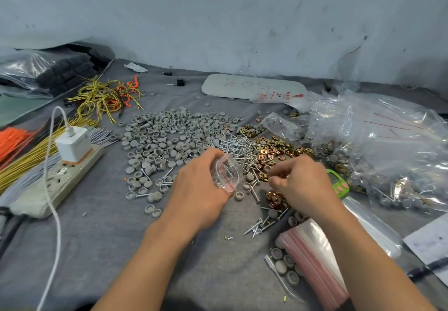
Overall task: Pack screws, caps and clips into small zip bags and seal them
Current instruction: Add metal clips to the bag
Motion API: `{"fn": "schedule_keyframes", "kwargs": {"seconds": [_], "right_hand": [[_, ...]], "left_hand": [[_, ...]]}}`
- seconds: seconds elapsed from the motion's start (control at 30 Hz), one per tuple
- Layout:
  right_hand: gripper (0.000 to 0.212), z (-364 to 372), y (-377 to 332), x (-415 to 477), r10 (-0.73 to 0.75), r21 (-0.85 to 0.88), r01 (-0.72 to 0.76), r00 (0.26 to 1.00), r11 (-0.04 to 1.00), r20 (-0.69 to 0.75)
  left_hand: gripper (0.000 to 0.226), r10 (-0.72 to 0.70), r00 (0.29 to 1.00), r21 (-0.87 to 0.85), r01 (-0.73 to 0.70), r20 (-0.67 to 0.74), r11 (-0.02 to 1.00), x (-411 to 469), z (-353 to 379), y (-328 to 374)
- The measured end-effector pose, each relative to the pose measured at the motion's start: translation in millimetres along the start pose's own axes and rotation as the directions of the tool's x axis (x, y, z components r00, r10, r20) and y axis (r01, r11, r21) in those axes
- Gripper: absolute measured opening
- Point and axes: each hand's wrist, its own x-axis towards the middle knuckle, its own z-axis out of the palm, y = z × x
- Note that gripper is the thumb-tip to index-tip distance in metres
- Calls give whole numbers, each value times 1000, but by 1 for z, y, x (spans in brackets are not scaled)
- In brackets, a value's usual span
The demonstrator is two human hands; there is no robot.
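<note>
Forearms enter from the bottom edge, both bare. Lower right of frame: stack of empty zip bags (315, 257) with pink-striped tops, lying on the grey cloth (109, 238). A few stray caps (282, 261) sit just beside it on its left.

Centre: left hand (198, 189) grips a small zip bag (226, 173), fingers curled round it, the red-lined edge turned toward the right. I can make out screws inside it. Right hand (303, 182) sits just right of centre, apart from the bag. Its fingers are curled in, tips drawn together over loose clips; whether they pinch anything I cannot tell.

Above the hands, three heaps run left to right: grey caps (164, 136), silver screws (240, 148), brass-coloured clips (274, 150), their edges mingling. Green timer (338, 184) is partly hidden behind the right hand.

Right side: large clear bags (388, 146) holding filled packets. Left side: power strip (55, 182) with a white charger (74, 144) plugged in, cable trailing to the bottom edge. Upper left: wire bundles (104, 97), yellow and orange.
</note>
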Motion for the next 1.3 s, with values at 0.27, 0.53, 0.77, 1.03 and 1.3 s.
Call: {"fn": "schedule_keyframes", "kwargs": {"seconds": [0.27,0.53,0.77,1.03,1.3], "right_hand": [[8,1,-7,-6,5,-351,69,978,934,207],[7,-3,-10,-16,-36,-396,116,979,911,203],[24,-1,-6,-14,-63,-362,149,969,920,238],[26,-1,-5,-13,-140,296,148,989,944,-47],[12,19,-34,-22,-262,283,284,958,916,-113]], "left_hand": [[49,2,1000,25,-2,14,1000,0,1,0],[50,-4,1000,59,3,19,998,1,3,1],[53,-7,999,66,5,35,998,2,8,-1],[52,7,1000,82,-8,13,997,3,9,-2],[54,43,999,71,-42,-9,997,3,10,0]]}}
